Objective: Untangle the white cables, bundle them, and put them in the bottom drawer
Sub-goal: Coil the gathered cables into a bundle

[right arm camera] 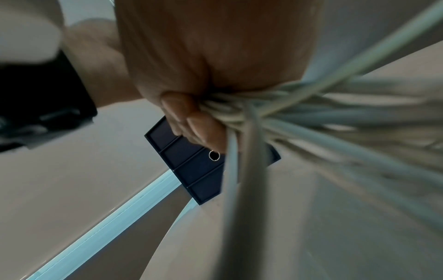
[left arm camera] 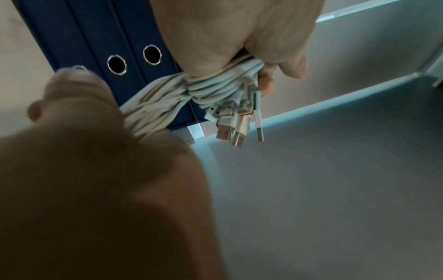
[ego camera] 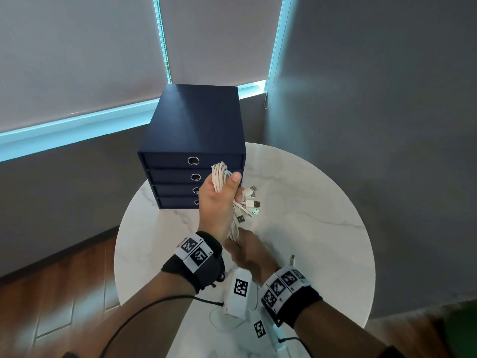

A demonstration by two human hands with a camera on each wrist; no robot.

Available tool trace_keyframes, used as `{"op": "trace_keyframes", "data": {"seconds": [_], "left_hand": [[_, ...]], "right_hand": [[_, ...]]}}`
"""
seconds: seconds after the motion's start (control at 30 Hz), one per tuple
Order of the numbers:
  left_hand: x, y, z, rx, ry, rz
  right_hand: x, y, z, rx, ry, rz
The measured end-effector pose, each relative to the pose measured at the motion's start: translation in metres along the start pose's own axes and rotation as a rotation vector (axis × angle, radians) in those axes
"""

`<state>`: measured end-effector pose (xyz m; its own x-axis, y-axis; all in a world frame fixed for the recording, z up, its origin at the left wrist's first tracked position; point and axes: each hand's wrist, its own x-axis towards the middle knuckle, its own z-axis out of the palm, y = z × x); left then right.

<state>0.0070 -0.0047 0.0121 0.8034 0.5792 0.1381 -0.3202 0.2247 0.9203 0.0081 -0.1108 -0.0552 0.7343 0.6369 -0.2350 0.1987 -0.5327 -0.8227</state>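
A bundle of white cables [ego camera: 221,177] is held up in front of the dark blue drawer unit [ego camera: 193,125]. My left hand [ego camera: 227,189] grips its upper part, thumb across the looped top. Several USB plugs [ego camera: 251,204] fan out to the right of that hand. Lower down, my right hand [ego camera: 242,250] grips the bundle's other end, close to the left wrist. In the left wrist view the cables [left arm camera: 215,89] are wound round themselves, with plugs [left arm camera: 237,130] hanging below. All four drawers are shut, including the bottom drawer [ego camera: 178,202].
The drawer unit stands at the back left of a round white marble table [ego camera: 309,202]. A white box with a black marker [ego camera: 238,293] and a thin white cable [ego camera: 214,316] lie near the front edge. A single plug [ego camera: 293,259] pokes up beside my right wrist.
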Motion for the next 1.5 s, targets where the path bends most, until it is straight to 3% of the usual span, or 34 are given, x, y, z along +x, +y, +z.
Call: {"op": "trace_keyframes", "data": {"seconds": [0.1,0.23,0.5,0.63,0.8,0.93,1.07,1.2,1.3,1.4,1.5], "left_hand": [[-0.004,-0.007,-0.004,0.106,0.011,0.02],[-0.004,-0.019,-0.015,0.283,-0.001,0.06],[-0.01,-0.038,-0.039,0.641,-0.29,0.094],[-0.012,-0.036,-0.04,0.795,-0.433,0.166],[-0.015,-0.032,-0.043,0.844,-0.581,0.343],[-0.018,-0.029,-0.046,0.841,-0.659,0.233],[-0.019,-0.027,-0.048,1.048,-0.749,0.076],[-0.017,-0.04,-0.052,1.125,-0.748,0.2],[-0.014,-0.044,-0.058,1.151,-0.685,0.267],[-0.016,-0.04,-0.063,1.153,-0.641,0.157],[-0.021,-0.032,-0.061,0.935,-0.676,-0.039]], "right_hand": [[-0.006,-0.007,0.001,0.164,-0.093,0.077],[-0.017,-0.017,-0.005,0.156,-0.205,0.133],[-0.022,-0.028,-0.042,0.076,-0.371,0.163],[-0.023,-0.033,-0.055,0.029,-0.397,0.14],[-0.025,-0.038,-0.067,0.16,-0.433,0.151],[-0.024,-0.035,-0.072,0.136,-0.467,0.147],[-0.02,-0.037,-0.081,-0.008,-0.454,0.094],[-0.014,-0.043,-0.092,-0.284,-0.434,0.004],[-0.009,-0.046,-0.104,-0.528,-0.336,-0.077],[-0.002,-0.049,-0.12,-0.79,-0.155,-0.199],[0.008,-0.045,-0.135,-0.934,-0.007,-0.251]]}}
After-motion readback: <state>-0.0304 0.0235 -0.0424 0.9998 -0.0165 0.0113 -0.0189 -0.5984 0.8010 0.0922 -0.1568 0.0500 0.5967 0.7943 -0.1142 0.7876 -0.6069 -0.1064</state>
